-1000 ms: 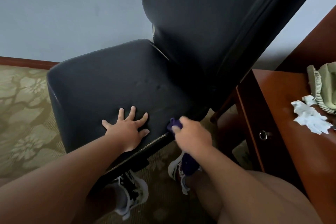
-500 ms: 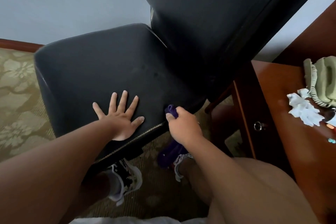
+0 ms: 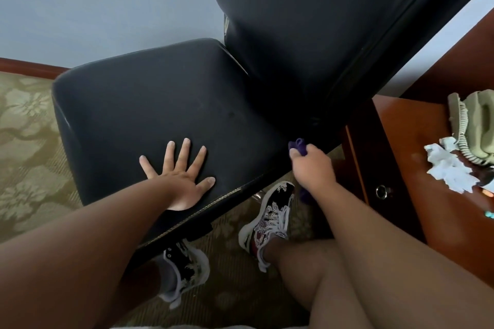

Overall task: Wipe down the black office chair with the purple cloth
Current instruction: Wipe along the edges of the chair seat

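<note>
The black office chair (image 3: 160,104) stood on a patterned carpet (image 3: 24,141), its backrest rising at the far right of the seat; the left hand (image 3: 179,176) lay flat on the seat near its stitched near edge, fingers straight and spread wide, holding nothing; the right hand (image 3: 312,168) was curled round the purple cloth (image 3: 298,145), a bunch of it showing above the thumb at the seat's near right corner, just below the backrest, and a tail hanging under the hand; right of the chair stood a wooden desk (image 3: 401,141) bearing a telephone (image 3: 478,125) and crumpled white paper (image 3: 449,165); one sneaker (image 3: 270,219) showed beside the seat's near edge.
</note>
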Tool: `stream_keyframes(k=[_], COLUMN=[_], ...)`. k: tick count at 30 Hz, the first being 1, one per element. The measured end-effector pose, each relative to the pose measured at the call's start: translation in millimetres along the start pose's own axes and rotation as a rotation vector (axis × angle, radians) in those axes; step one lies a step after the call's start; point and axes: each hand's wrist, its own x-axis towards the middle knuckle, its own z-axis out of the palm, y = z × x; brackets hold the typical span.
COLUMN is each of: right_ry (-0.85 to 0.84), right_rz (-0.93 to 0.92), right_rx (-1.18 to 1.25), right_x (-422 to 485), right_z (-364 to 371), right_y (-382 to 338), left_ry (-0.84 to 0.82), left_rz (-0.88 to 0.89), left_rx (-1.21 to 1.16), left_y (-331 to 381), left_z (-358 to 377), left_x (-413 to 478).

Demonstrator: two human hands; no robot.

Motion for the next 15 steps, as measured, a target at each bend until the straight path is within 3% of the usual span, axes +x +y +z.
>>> stream_keyframes(k=[3,9,11,15], right_ry=[-0.106,-0.360,-0.291,0.124], right_rz=[-0.052,-0.255,-0.304,-0.143], right_rx=[0.072,-0.040,-0.123,0.020], right_x=[-21,-50,-40,5], right_z=[20,27,18,-16], right_y=[-12,-16,-16,1], left_ry=[-0.010,0.012,0.017,0.016], left_rz=[-0.020,-0.030,-0.027,-0.024], left_rx=[-0.005,-0.012,-0.013,-0.020], left_y=[7,12,11,11], left_z=[0,3,4,4], left_x=[1,2,2,2])
